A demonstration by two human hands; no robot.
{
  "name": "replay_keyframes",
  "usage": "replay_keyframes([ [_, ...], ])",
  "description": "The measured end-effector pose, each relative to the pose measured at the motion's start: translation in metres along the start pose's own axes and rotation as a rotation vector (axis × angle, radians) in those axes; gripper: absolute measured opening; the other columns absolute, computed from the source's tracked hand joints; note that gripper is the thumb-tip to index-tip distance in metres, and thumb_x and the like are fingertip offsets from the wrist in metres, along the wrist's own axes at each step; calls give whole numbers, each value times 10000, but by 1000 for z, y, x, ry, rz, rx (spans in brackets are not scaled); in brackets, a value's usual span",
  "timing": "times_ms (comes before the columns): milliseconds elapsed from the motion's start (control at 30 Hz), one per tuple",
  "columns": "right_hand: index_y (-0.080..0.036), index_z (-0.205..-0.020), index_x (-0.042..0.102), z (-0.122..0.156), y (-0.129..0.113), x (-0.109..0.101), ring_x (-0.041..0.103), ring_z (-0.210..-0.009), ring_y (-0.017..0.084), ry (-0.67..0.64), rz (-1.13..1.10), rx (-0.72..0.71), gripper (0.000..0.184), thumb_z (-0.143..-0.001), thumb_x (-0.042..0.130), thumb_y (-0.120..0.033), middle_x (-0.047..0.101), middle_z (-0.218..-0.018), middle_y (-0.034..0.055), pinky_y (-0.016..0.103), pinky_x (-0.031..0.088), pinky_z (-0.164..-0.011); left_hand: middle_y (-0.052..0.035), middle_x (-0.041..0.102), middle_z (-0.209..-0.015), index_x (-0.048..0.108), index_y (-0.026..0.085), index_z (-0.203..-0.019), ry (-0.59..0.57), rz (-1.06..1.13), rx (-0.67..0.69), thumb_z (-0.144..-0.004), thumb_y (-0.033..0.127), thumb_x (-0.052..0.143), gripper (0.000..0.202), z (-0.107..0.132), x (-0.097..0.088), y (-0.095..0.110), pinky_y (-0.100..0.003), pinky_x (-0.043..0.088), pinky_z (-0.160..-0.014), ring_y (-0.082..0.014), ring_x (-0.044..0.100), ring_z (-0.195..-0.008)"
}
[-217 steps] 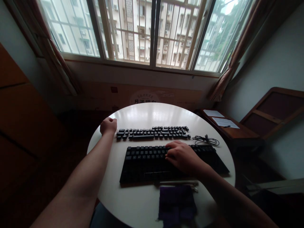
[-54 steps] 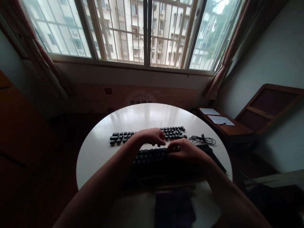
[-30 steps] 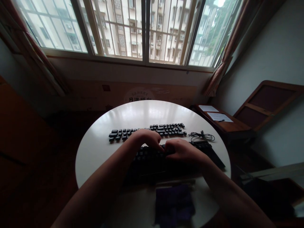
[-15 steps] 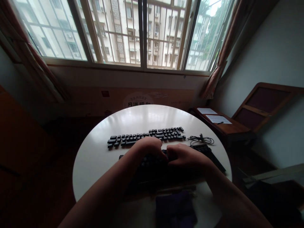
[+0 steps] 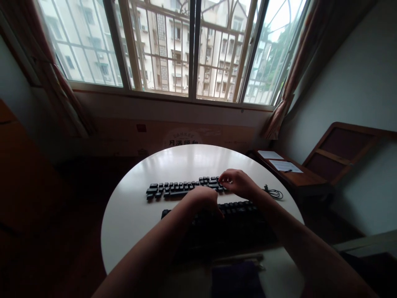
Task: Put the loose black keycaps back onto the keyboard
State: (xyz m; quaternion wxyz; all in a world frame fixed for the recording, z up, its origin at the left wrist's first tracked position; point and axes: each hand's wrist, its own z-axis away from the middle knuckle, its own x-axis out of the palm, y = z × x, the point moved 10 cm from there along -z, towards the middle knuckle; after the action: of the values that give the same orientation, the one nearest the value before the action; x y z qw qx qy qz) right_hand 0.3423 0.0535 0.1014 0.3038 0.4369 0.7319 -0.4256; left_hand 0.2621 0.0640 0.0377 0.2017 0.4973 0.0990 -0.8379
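holds the left hand (image 5: 204, 200) over the slab-like keyboard (image 5: 238, 208) on the glossy round desk (image 5: 133, 223); cannot tell the fingers' grip. bends the right hand (image 5: 238, 183) at blocky black keycaps (image 5: 175, 193) beyond, with fingers curled; cannot tell whether pinching any.

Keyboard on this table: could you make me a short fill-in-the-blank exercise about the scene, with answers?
1. The left hand is at the far side of the black ____.
2. The right hand is at the loose black ____ set out in rows.
3. As the person sees it, the coiled cable lies to the ____ of both hands.
4. The tabletop is coloured ____.

Missing words: keyboard; keys; right; white.
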Motion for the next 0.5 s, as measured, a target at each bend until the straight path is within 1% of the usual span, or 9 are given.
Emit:
replay_keyframes([
  [100,-204,-856,762,-41,5,20,632,-769,165,-58,50,-14,160,-785,651,-113,719,-845,28,278,461,-729,-106,744,-1011,743,167,-1075,23,5,-29,-675,710,678,677,9,-5,1,-324,522,-762,-278,684,-866],
  [167,-208,-877,772,-65,9,43,650,-804,173,-137,46,-18,191,-778,651,-98,738,-868,26,284,472,-765,-108,745,-1005,738,161,-1092,24,11,-40,-662,698,696,689,11,-5,1,-330,524,-782,-278,686,-861],
  [233,-217,-890,777,-84,13,65,666,-814,168,-204,32,-31,237,-763,644,-69,752,-876,12,270,483,-767,-113,747,-996,730,155,-1112,19,11,-45,-656,685,709,699,9,-4,0,-336,524,-801,-282,688,-864],
  [300,-219,-889,780,-96,16,84,679,-815,162,-262,20,-39,263,-746,641,-48,759,-873,2,252,493,-755,-117,748,-999,723,151,-1131,18,20,-41,-651,675,718,711,6,-2,-1,-342,524,-817,-287,688,-874],
  [367,-212,-885,782,-102,19,97,687,-824,167,-316,13,-37,259,-726,657,-51,763,-868,4,245,500,-748,-121,748,-1014,721,147,-1143,17,30,-33,-645,668,727,721,3,0,-3,-343,523,-826,-292,687,-891],
  [500,-202,-841,788,-106,24,109,696,-834,185,-402,14,-31,207,-707,688,-81,767,-850,13,249,502,-747,-118,753,-1009,716,157,-1168,35,41,-15,-632,650,747,729,2,1,-3,-336,524,-829,-298,683,-914],
])
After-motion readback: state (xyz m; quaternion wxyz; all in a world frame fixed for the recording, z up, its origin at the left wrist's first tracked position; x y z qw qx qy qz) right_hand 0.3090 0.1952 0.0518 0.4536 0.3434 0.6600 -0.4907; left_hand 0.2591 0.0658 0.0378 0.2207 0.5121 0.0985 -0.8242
